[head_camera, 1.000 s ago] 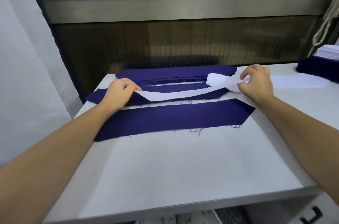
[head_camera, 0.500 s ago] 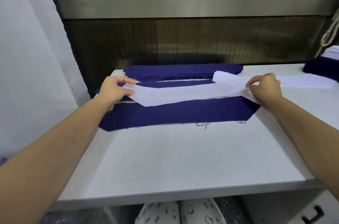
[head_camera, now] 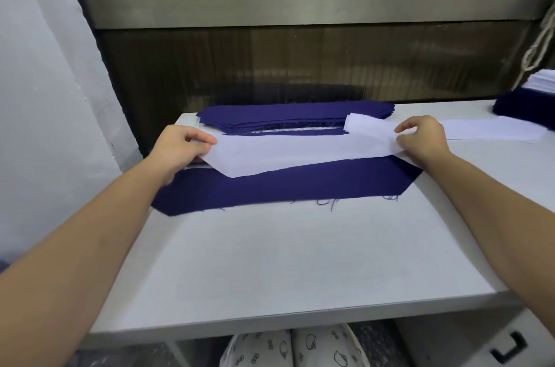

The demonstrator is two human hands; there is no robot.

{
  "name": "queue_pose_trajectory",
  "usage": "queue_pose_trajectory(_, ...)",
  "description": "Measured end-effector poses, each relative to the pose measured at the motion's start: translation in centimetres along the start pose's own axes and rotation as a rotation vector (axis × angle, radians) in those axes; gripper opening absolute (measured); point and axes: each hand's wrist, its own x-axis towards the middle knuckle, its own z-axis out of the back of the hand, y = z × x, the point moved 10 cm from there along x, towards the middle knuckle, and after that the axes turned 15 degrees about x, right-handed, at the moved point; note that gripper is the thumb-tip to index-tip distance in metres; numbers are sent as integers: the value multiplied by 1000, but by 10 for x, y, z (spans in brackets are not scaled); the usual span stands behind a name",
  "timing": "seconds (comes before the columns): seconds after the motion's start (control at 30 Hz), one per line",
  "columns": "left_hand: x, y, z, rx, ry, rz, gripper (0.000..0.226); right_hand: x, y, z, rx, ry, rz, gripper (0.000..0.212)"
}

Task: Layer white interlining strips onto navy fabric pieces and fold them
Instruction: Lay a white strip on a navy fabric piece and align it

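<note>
**White strip [head_camera: 300, 153] held taut above the navy piece [head_camera: 285, 186]**

White strip was stretched between my two hands, which were well apart, one at each end. My left hand [head_camera: 180, 147] gripped the slanted left end, thumb on top and fingers curled underneath. My right hand [head_camera: 423, 138] pinched the right end between thumb and fingertips, bunching the cloth a little there. The strip ran across the far long edge of the navy piece, covering that edge and leaving the near half of the navy bare. Its left end looked slightly lifted; I could not tell how much of it actually touched the navy.

The navy piece lay flat on the desk [head_camera: 285, 261], long side toward me, both ends cut at a slant, with loose threads trailing from its near edge. Just behind it sat a stack of navy pieces [head_camera: 294, 114] near the back of the desk. A second white strip [head_camera: 492, 129] lay flat to the right, running from behind my right hand toward the desk's right side. At the far right corner stood another pile [head_camera: 528, 99], navy below and white on top, with a pale rope [head_camera: 540, 42] hanging above it.

Under the desk's front edge I saw a pair of printed slippers [head_camera: 294, 348] and a black drawer handle [head_camera: 507, 348].
</note>
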Motion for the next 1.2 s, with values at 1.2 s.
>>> queue_pose_trajectory(1.2,-17,-1,-2,188,392,-95,21,-19,14,6,18,453,-107,31)
